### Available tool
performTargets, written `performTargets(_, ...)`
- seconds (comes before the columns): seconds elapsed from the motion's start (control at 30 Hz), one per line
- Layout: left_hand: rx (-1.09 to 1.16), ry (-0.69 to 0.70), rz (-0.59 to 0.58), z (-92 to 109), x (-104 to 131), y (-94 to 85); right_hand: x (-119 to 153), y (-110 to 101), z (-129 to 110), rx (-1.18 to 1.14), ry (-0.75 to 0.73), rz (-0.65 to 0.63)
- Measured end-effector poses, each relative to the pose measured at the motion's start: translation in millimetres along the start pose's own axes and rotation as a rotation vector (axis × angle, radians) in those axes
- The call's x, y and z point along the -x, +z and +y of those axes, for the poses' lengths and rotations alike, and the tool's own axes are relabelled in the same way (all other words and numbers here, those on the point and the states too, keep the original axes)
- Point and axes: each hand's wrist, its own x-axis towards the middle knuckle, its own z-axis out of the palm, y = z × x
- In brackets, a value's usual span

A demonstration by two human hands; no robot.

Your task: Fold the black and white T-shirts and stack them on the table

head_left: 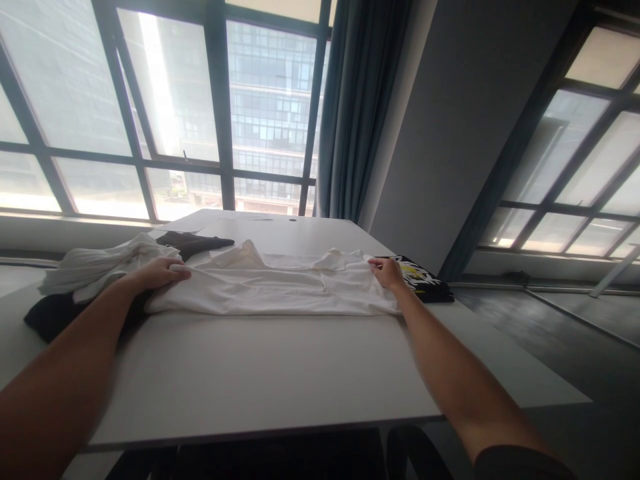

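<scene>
A white garment (280, 290), seemingly a shirt, lies stretched sideways across the table, its near edge fairly straight and its far side rumpled. My left hand (163, 272) pinches its left end, with the fingers closed on the cloth. At the opposite end, my right hand (387, 272) grips the fabric between thumb and fingers. Beside my left hand sits a heap of loose clothes: a white piece (100, 263), a black piece (55, 317) partly behind my forearm, and a dark grey piece (195, 244). Just past my right hand is a black printed garment (425, 283), folded.
The white table (270, 380) extends toward the windows (270, 100). A blue-grey curtain (355, 113) hangs by a pillar (450, 120) behind it. Below the near table edge, a dark chair armrest (415, 453) shows.
</scene>
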Motion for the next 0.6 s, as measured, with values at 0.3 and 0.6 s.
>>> performTargets(0.3,0.041,-0.027,0.137,3.4,1.7,9.9,0.5,-6.1,8.8,0.014,-0.006,0.238)
performTargets(0.6,-0.341,-0.084,0.005,2.6,-2.4,18.7,-5.8,-1.9,17.7,0.069,0.073,-0.101)
